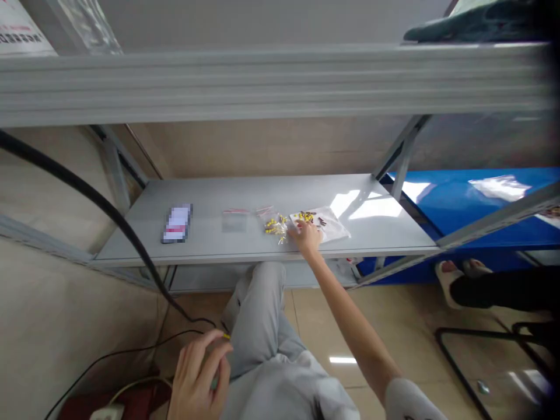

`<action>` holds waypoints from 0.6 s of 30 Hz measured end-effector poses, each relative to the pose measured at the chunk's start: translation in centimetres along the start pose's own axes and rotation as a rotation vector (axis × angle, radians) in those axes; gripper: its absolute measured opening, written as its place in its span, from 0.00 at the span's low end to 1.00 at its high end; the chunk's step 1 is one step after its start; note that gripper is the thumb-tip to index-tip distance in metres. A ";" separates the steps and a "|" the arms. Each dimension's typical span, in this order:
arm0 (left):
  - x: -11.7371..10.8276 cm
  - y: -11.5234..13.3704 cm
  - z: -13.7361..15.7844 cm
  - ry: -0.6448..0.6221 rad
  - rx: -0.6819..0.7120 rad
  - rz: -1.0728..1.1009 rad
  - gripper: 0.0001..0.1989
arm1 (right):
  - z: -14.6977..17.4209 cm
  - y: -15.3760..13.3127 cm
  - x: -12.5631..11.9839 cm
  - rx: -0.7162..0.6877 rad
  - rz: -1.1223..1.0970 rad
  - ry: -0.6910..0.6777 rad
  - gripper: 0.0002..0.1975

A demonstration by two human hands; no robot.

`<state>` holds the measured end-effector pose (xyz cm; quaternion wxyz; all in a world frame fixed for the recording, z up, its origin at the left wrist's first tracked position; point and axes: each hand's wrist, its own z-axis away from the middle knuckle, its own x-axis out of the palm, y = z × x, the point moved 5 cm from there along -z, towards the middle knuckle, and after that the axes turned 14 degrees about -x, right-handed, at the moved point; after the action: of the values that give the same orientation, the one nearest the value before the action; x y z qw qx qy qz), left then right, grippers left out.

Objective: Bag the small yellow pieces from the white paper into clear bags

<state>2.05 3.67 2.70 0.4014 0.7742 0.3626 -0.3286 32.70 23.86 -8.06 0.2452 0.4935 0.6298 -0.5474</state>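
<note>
My right hand [307,238] reaches over the grey shelf board, its fingertips apart at the near left edge of a white sheet or flat bag [335,227]. Small yellow pieces [305,216] and a few dark pieces [322,221] lie on that sheet just beyond the fingers. Left of this hand is a clear zip bag [265,213] with more yellow pieces [272,226] on or in it. Low in the view, above my lap, my left hand [199,373] is curled, with a tiny yellow piece [226,336] at its fingertips. Something greenish shows between its fingers, too small to name.
Another flat zip bag [235,221] and a phone [177,224] lie on the shelf board [210,192]. A thick grey beam [262,87] crosses above. A black cable [109,210] hangs at left. A person's feet [450,274] and a blue table [455,198] are at right.
</note>
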 end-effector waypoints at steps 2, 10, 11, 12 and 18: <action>0.2 -0.3 -0.3 -0.019 -0.017 0.026 0.09 | -0.1 0.3 0.0 0.021 0.003 0.000 0.17; 2.1 2.6 -5.0 -0.146 -0.047 0.327 0.10 | -0.5 -0.7 -2.5 -0.034 -0.082 -0.028 0.12; 2.6 2.8 -5.8 -0.153 -0.087 0.403 0.10 | -0.6 -1.0 -3.1 -0.052 -0.105 -0.029 0.12; 3.3 2.8 -6.6 -0.162 -0.141 0.478 0.10 | -0.7 -1.3 -3.8 -0.074 -0.138 -0.021 0.13; 8.1 2.5 -11.7 -0.268 -0.521 0.665 0.10 | 0.8 -5.4 -8.7 -0.278 -0.368 0.033 0.14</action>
<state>10.87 15.17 2.57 0.7106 0.6722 0.1094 -0.1768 31.10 20.46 1.52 0.1965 0.3406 0.7826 -0.4826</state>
